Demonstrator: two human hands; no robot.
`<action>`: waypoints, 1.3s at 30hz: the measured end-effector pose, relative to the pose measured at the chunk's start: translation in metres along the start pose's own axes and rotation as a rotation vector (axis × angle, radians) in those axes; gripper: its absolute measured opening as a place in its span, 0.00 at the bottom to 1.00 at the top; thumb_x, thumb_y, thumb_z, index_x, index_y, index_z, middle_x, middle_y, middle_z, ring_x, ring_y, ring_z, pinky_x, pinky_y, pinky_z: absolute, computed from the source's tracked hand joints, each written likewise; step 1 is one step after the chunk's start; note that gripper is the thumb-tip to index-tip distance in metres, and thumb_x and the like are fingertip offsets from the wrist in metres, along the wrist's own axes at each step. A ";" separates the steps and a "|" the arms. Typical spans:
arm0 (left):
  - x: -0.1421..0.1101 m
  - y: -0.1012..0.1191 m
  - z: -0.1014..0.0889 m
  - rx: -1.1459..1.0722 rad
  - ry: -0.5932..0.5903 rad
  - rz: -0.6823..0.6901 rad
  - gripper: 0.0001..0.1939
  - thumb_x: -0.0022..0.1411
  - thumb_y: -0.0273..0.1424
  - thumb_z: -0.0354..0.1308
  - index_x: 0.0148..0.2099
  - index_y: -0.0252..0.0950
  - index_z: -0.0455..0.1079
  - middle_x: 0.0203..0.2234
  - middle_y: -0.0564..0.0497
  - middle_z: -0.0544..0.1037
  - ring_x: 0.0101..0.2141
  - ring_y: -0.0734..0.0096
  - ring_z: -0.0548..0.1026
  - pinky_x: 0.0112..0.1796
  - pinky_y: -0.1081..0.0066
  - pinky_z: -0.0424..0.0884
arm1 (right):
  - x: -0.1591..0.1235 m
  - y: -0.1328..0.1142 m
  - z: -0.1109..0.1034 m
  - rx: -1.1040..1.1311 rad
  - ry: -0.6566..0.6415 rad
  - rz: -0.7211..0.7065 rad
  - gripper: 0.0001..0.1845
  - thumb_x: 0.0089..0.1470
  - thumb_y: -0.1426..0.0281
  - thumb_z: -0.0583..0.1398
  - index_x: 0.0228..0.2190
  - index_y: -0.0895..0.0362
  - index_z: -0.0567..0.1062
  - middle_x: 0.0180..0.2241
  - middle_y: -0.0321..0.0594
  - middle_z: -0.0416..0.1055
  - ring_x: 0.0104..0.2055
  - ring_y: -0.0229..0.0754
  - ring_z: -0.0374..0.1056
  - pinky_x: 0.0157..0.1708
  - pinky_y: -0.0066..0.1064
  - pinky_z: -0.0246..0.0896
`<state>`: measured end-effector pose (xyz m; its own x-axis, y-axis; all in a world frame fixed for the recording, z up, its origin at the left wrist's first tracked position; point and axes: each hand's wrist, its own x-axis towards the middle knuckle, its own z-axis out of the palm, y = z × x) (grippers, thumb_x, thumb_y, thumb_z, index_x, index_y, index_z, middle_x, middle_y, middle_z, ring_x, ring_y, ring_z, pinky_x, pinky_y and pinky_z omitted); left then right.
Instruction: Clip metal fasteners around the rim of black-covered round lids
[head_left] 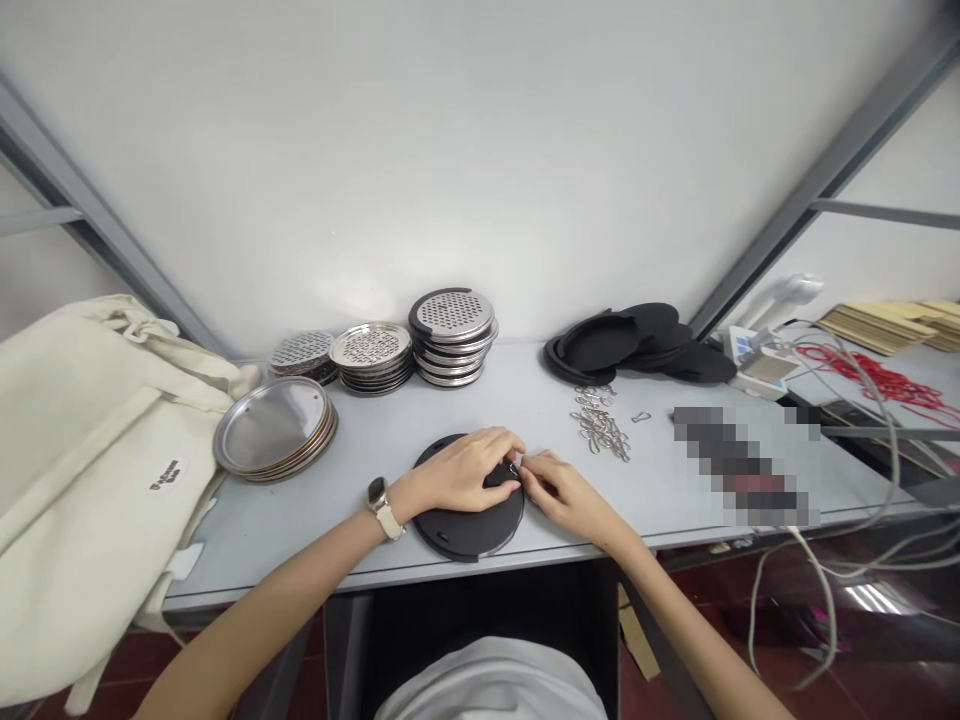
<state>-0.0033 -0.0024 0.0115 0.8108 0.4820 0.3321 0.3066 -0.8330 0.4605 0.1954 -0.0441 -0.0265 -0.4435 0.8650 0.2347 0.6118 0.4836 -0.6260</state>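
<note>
A round black disc (pixel 461 530) with small slots lies flat on the table near its front edge. My left hand (pixel 472 470) rests over the disc, its fingers curled and its thumb close to the far-right rim. At that rim a small metal clip (pixel 513 467) shows between the two hands. My right hand (pixel 562 492) is closed in a pinch at the clip from the right side; its fingertips partly cover it. More wire clips (pixel 600 425) lie in a loose heap behind my right hand, with a single clip (pixel 640 417) apart from them.
Along the wall stand stacks of perforated metal discs (pixel 371 345) and a taller stack (pixel 454 315). Plain metal plates (pixel 274 425) are piled at the left beside a cream bag (pixel 97 450). Black round covers (pixel 600 345) lie at the back right. White cables (pixel 889 430) hang at the right.
</note>
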 end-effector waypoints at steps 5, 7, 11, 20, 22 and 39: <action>0.000 -0.001 0.001 0.115 -0.026 0.036 0.13 0.61 0.28 0.53 0.49 0.33 0.62 0.40 0.45 0.72 0.42 0.62 0.69 0.47 0.64 0.64 | -0.001 0.001 0.000 0.013 0.005 0.007 0.14 0.63 0.69 0.48 0.28 0.56 0.68 0.25 0.36 0.68 0.30 0.40 0.63 0.38 0.34 0.58; 0.000 -0.002 0.002 0.136 -0.038 0.053 0.13 0.62 0.27 0.53 0.50 0.33 0.62 0.41 0.45 0.73 0.42 0.62 0.69 0.47 0.64 0.64 | -0.001 0.001 0.001 0.017 0.006 0.011 0.14 0.64 0.68 0.48 0.28 0.56 0.68 0.26 0.37 0.68 0.31 0.41 0.64 0.38 0.34 0.58; 0.000 -0.004 0.002 0.143 -0.052 0.090 0.13 0.63 0.26 0.51 0.50 0.34 0.63 0.40 0.46 0.74 0.42 0.63 0.70 0.48 0.64 0.63 | 0.000 0.001 0.001 0.023 0.019 0.009 0.15 0.64 0.68 0.48 0.29 0.56 0.70 0.26 0.37 0.69 0.31 0.41 0.65 0.38 0.34 0.58; 0.001 -0.004 0.002 0.115 -0.048 0.083 0.10 0.63 0.27 0.51 0.48 0.34 0.65 0.37 0.46 0.74 0.40 0.64 0.70 0.45 0.65 0.64 | 0.000 0.000 0.000 0.030 0.004 0.013 0.15 0.64 0.67 0.47 0.34 0.56 0.71 0.28 0.39 0.72 0.32 0.41 0.65 0.39 0.34 0.59; 0.001 -0.004 0.002 0.111 -0.049 0.087 0.10 0.63 0.27 0.51 0.47 0.34 0.65 0.37 0.46 0.74 0.40 0.63 0.70 0.46 0.64 0.64 | 0.000 0.000 0.000 0.034 0.006 0.008 0.15 0.64 0.68 0.47 0.34 0.56 0.72 0.29 0.39 0.72 0.32 0.41 0.65 0.39 0.34 0.58; 0.001 -0.004 0.001 0.105 -0.034 0.096 0.07 0.64 0.27 0.50 0.45 0.34 0.65 0.35 0.46 0.73 0.38 0.65 0.70 0.43 0.65 0.65 | -0.001 0.002 0.001 0.022 0.003 0.015 0.14 0.64 0.69 0.47 0.37 0.57 0.72 0.29 0.40 0.72 0.33 0.42 0.65 0.39 0.34 0.58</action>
<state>-0.0034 0.0006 0.0091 0.8550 0.3905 0.3413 0.2755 -0.8995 0.3391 0.1961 -0.0443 -0.0285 -0.4329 0.8723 0.2274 0.6035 0.4679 -0.6456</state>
